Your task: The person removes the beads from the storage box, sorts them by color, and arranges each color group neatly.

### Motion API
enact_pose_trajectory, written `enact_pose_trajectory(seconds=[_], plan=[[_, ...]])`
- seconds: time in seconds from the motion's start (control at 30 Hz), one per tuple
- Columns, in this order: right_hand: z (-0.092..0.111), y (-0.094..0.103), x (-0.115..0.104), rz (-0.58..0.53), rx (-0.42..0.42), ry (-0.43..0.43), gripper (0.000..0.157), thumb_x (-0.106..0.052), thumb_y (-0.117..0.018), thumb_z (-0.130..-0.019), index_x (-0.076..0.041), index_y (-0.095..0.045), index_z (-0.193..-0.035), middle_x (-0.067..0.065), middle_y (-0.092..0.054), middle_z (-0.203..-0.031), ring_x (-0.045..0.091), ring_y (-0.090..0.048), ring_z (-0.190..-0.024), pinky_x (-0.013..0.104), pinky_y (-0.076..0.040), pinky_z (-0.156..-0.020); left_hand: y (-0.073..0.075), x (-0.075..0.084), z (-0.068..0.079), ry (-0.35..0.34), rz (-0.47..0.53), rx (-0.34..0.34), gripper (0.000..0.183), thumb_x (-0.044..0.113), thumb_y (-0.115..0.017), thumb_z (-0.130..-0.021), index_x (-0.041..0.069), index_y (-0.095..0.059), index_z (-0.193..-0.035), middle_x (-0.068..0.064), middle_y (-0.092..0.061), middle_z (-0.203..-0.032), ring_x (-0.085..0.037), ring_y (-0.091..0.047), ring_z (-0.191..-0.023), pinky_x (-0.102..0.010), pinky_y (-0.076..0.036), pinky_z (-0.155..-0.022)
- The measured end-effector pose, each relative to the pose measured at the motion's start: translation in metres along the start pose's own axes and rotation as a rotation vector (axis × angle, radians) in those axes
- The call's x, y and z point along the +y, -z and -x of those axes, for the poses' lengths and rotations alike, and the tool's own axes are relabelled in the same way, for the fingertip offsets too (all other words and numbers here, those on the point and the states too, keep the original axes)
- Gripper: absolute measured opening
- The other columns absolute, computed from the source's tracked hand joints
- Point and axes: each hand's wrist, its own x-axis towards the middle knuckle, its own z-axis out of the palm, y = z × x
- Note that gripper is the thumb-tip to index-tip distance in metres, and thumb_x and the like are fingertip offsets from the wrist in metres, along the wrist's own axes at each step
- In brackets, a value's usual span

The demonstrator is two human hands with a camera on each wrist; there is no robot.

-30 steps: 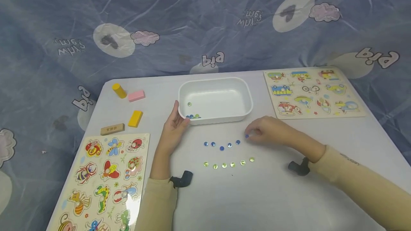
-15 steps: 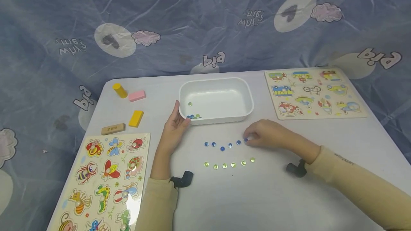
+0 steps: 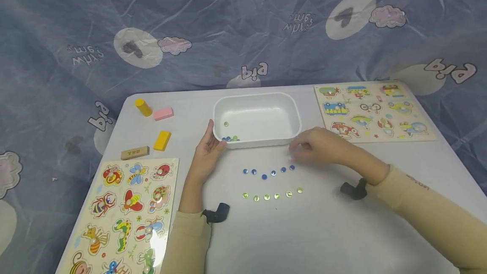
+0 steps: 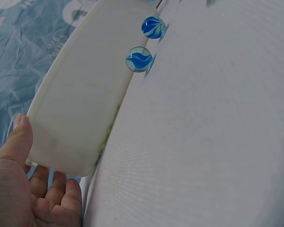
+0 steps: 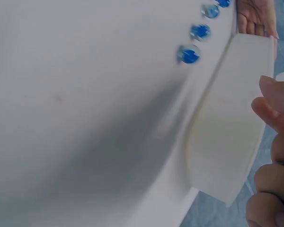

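Note:
My left hand (image 3: pixel 205 160) holds the left end of a white plastic tray (image 3: pixel 258 142), thumb at its rim in the left wrist view. A few blue and green glass marbles lie in the tray's near left corner, with one green marble (image 3: pixel 226 124) apart. Right of the tray's near edge, my right hand (image 3: pixel 321 145) hovers with loosely bent fingers and holds nothing visible. Just below it sits a blue marble (image 3: pixel 292 167), the right end of an uneven row of blue marbles (image 4: pixel 139 59). Nearer lies a row of green marbles (image 3: pixel 266 197).
A puzzle board with insects (image 3: pixel 129 206) lies at the left, another with vehicles (image 3: pixel 374 111) at the back right. Toy blocks stand at the back left: a yellow cylinder (image 3: pixel 143 108), a pink block (image 3: pixel 163 113), a yellow block (image 3: pixel 162 141) and a wooden block (image 3: pixel 135 153).
My right hand set a blue marble down at the right end of the blue row, let go and moved up toward the tray. The left hand stayed on the tray.

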Motion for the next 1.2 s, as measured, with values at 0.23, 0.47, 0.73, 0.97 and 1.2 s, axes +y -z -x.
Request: enact_pose_trajectory(seconds=[0.23, 0.47, 0.73, 0.97, 1.2], plan=[[-0.028, 0.015, -0.007, -0.044, 0.040, 0.003, 0.021, -0.033, -0.070, -0.085, -0.023, -0.073, -0.102, -0.006, -0.033, -0.049, 0.009, -0.033, -0.048, 0.023, -0.040, -0.054, 0.000, 0.001, 0.000, 0.012, -0.004, 0.000, 0.079, 0.022, -0.064, -0.091, 0.024, -0.014, -0.152, 0.008, -0.016, -0.159, -0.014, -0.021, -0.146, -0.016, -0.026, -0.114], [-0.073, 0.015, -0.019, -0.042, 0.034, 0.046, 0.025, -0.034, -0.068, -0.086, -0.020, -0.072, -0.107, -0.005, -0.035, -0.049, 0.012, -0.033, -0.049, 0.026, -0.040, -0.054, 0.000, 0.001, 0.000, 0.000, -0.004, -0.010, 0.084, 0.032, -0.066, -0.088, 0.020, -0.013, -0.153, 0.009, -0.016, -0.158, -0.012, -0.021, -0.146, -0.016, -0.025, -0.114], [-0.120, -0.007, -0.035, -0.002, -0.081, 0.036, 0.030, -0.039, -0.069, -0.085, -0.022, -0.070, -0.110, -0.003, -0.047, -0.056, 0.013, -0.043, -0.057, 0.027, -0.043, -0.059, 0.001, 0.001, 0.001, 0.008, -0.014, -0.007, 0.083, 0.034, -0.066, -0.088, 0.025, -0.014, -0.152, 0.012, -0.017, -0.158, -0.010, -0.021, -0.145, -0.017, -0.026, -0.115], [-0.142, -0.021, -0.054, 0.019, -0.149, 0.085, 0.032, -0.036, -0.072, -0.082, -0.021, -0.070, -0.110, -0.003, -0.058, -0.066, 0.013, -0.050, -0.064, 0.026, -0.046, -0.064, 0.001, -0.001, 0.001, -0.008, 0.006, -0.006, 0.077, 0.021, -0.062, -0.092, 0.025, -0.014, -0.152, 0.009, -0.017, -0.158, -0.013, -0.022, -0.145, -0.012, -0.028, -0.112], [-0.157, -0.027, -0.064, 0.014, -0.174, 0.115, 0.026, -0.032, -0.072, -0.082, -0.023, -0.072, -0.107, -0.003, -0.054, -0.058, 0.012, -0.044, -0.056, 0.025, -0.046, -0.059, 0.002, -0.002, -0.001, 0.004, 0.011, -0.005, 0.077, 0.017, -0.062, -0.092, 0.025, -0.014, -0.152, 0.009, -0.017, -0.158, -0.012, -0.023, -0.145, -0.012, -0.028, -0.111]])
